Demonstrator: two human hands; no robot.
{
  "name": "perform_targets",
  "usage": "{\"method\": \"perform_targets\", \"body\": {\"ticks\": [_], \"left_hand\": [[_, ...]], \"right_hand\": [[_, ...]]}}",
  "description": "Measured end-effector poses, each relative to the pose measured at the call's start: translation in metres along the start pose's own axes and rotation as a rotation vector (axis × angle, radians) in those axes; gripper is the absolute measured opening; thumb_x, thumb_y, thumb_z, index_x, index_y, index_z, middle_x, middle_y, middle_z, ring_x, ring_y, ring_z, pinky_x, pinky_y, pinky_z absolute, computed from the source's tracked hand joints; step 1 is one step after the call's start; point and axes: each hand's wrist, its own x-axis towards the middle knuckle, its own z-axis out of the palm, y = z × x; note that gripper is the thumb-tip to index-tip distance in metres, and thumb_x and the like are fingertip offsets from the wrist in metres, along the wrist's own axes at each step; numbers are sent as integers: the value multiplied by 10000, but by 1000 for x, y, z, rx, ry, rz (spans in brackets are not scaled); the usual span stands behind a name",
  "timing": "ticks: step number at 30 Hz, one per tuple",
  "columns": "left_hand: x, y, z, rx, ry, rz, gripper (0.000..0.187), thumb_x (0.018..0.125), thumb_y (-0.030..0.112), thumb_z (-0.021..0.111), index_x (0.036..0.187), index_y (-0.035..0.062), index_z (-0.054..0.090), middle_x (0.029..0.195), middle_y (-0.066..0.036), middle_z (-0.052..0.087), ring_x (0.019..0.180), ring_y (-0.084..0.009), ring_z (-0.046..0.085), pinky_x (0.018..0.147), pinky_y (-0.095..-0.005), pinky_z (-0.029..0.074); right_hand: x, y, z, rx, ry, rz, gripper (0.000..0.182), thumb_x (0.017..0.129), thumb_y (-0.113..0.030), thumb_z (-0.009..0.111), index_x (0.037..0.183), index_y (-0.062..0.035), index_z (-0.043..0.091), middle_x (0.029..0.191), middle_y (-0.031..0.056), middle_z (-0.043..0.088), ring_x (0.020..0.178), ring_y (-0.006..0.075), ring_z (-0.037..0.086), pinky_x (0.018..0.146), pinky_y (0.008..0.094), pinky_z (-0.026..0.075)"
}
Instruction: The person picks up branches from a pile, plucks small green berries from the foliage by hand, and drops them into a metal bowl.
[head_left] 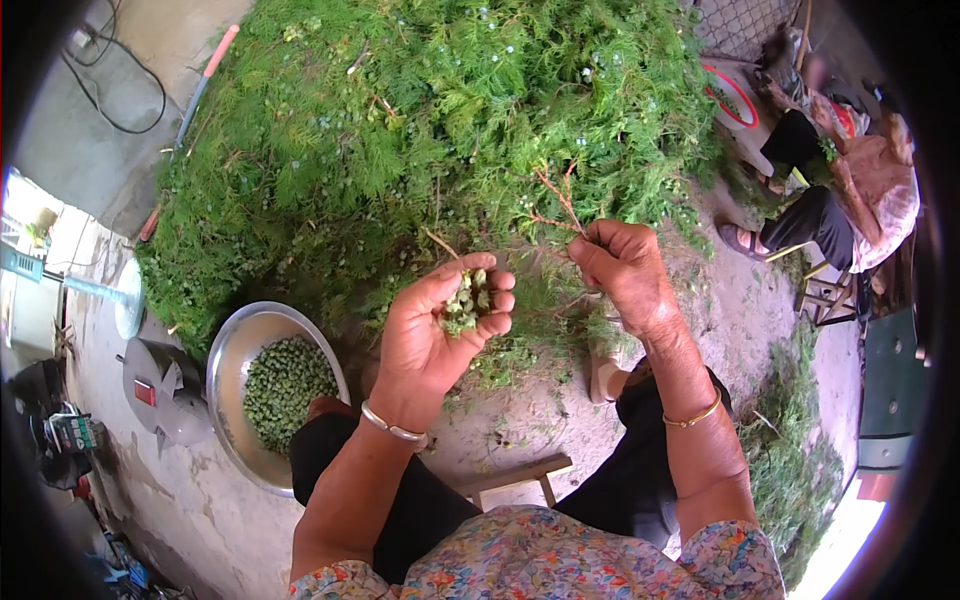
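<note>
Huge heap of cut green branches (430, 130) fills the frame's top. Steel bowl (228, 352) of picked green seed pods lower left. Your left hand (440, 325), center, cups loose pods (462, 305), light and spill-prone. Your right hand (625, 265) pinches a thin, brittle-looking twig (555, 205); grip near its base.

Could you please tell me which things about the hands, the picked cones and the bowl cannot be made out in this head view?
- Left hand: its curled fingers hide how many green cones lie in the palm.
- Right hand: closed around a twig; whether any cone sits inside is hidden.
- Metal bowl: its near edge is covered by the person's knee; the depth of its contents cannot be judged.
- Seated person: cut off by the lens edge.
</note>
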Motion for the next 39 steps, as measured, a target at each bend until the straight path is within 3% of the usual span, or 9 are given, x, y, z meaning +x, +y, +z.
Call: {"method": "perform_targets", "body": {"ticks": [13,18,20,21,24,26,28,32,39], "left_hand": [[-58,102,-28,205,94,362,262,948,235,493,861,-4,557,874,-180,570,700,-214,576,472,-277,509],[-163,156,-94,608,577,662,263,909,188,549,1070,-20,546,1029,-200,588,855,-254,598,712,-358,530],[-190,155,-114,1805,1087,656,517,836,206,636,1236,-73,464,1230,-258,495,1116,-361,507,962,-456,403],[-203,162,-123,2290,1391,356,663,766,205,694,1305,-62,414,1329,-276,401,1245,-396,380,1070,-448,256],[-195,128,-87,2481,1557,414,658,718,192,727,1266,-50,454,1295,-275,432,1220,-408,396,1052,-426,287],[-183,121,-77,2290,1141,751,601,724,163,728,1221,-62,476,1231,-260,488,1149,-389,471,995,-406,358],[-149,85,-26,1904,857,625,521,744,121,726,1172,-71,501,1113,-201,570,964,-275,594,790,-343,494],[-82,26,1,1451,345,243,504,759,52,693,1212,-34,490,1141,-149,561,1104,-231,549,881,-334,474],[-1,-27,6,829,35,175,452,803,48,649,1217,-12,476,1235,-177,517,1139,-353,519,895,-449,469]], "right_hand": [[13,0,-29,1175,55,91,221,961,-225,473,847,-37,498,613,-24,356,543,102,328,643,317,379],[13,-1,-34,1316,-9,44,234,972,-220,429,861,-25,495,604,-50,320,525,87,310,632,295,360],[15,9,-36,1369,-102,-7,240,970,-234,443,874,-21,501,611,-36,351,527,96,324,636,313,378],[16,12,-36,1405,-180,-49,248,967,-247,458,887,-18,506,618,-22,381,529,106,338,640,330,395],[12,7,-33,1378,-230,-83,274,967,-266,461,850,-24,518,603,-30,383,517,96,346,616,313,381],[11,4,-31,1370,-283,-110,282,966,-268,461,835,-25,520,591,-35,379,512,91,346,608,306,375],[9,2,-29,1363,-355,-156,289,966,-269,461,816,-30,526,564,-43,368,500,85,345,602,296,370],[7,1,-25,1343,-385,-144,283,960,-267,474,811,-35,534,551,-43,371,494,85,347,604,292,370],[5,-3,-21,1255,-319,-69,288,951,-295,489,795,-55,523,538,-55,359,480,75,328,587,272,349]]}}
